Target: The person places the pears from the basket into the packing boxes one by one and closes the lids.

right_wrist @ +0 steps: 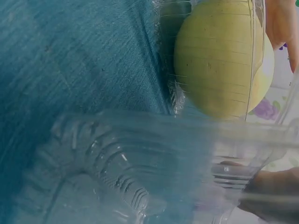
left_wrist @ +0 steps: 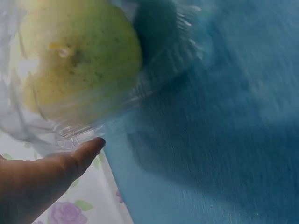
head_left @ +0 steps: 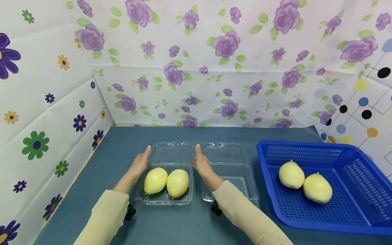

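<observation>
In the head view, two yellow round fruits, one left [head_left: 156,180] and one right [head_left: 178,183], lie in the base of a clear plastic box [head_left: 163,203] whose lid [head_left: 172,153] is folded back. My left hand [head_left: 136,167] is at the box's left side, fingers extended. On its right side is my right hand [head_left: 204,167], one finger pointing away from me. The left wrist view has a fingertip of the left hand [left_wrist: 42,179] by the plastic edge near a fruit [left_wrist: 84,60]. Clear plastic partly covers the right hand [right_wrist: 275,193] in the right wrist view.
A second clear box [head_left: 239,183], lid folded back, lies right of the first, partly behind the right hand. Further right stands a blue basket [head_left: 333,224] holding two more fruits [head_left: 291,174] [head_left: 317,188]. Flowered sheets [head_left: 202,88] rise behind and left of the blue-green table [head_left: 171,224].
</observation>
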`<control>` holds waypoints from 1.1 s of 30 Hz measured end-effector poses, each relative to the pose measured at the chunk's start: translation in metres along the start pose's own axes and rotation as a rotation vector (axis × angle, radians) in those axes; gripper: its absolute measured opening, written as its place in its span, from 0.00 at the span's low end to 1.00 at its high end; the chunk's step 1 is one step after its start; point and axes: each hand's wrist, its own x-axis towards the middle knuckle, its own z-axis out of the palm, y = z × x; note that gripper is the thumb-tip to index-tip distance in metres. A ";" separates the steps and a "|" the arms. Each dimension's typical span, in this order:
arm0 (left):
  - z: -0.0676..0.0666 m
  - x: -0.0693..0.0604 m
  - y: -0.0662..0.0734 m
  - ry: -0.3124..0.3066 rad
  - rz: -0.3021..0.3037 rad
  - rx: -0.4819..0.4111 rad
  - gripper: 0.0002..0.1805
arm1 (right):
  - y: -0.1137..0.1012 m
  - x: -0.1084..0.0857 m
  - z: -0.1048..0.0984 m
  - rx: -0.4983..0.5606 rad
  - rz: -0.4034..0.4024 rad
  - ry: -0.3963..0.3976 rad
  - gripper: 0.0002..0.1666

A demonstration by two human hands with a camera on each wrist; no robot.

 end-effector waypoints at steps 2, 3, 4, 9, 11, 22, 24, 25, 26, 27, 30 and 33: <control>-0.001 0.002 -0.001 0.002 0.017 -0.042 0.45 | 0.000 -0.001 0.000 0.010 -0.001 0.002 0.50; -0.002 0.002 -0.002 -0.010 0.028 -0.057 0.48 | -0.001 -0.001 0.001 0.014 -0.004 0.003 0.50; -0.002 0.003 -0.001 -0.021 0.026 -0.076 0.48 | -0.001 -0.001 0.000 0.019 -0.007 0.006 0.49; -0.004 0.001 0.001 -0.081 0.016 -0.117 0.51 | -0.002 -0.001 0.001 0.041 -0.031 0.019 0.49; -0.004 0.000 0.001 -0.082 0.012 -0.129 0.51 | -0.002 -0.001 0.001 0.051 -0.040 0.023 0.49; -0.006 0.004 0.012 -0.052 0.034 -0.194 0.46 | -0.010 0.000 -0.002 0.036 -0.071 0.010 0.49; -0.007 0.003 0.015 -0.048 0.028 -0.195 0.45 | -0.010 0.001 -0.004 0.034 -0.079 0.000 0.48; -0.007 0.002 0.015 -0.048 0.029 -0.200 0.45 | -0.010 0.001 -0.005 0.030 -0.084 0.000 0.48; -0.008 0.001 0.016 -0.053 0.034 -0.199 0.45 | -0.010 0.001 -0.006 0.029 -0.092 0.002 0.48; -0.009 0.001 0.017 -0.057 0.039 -0.200 0.45 | -0.010 0.001 -0.006 0.026 -0.099 0.006 0.48; -0.011 -0.002 0.019 -0.052 0.055 -0.209 0.46 | -0.011 0.001 -0.006 0.028 -0.117 0.020 0.47; -0.011 -0.003 0.019 -0.031 0.062 -0.209 0.47 | -0.013 -0.001 -0.006 0.038 -0.122 0.026 0.46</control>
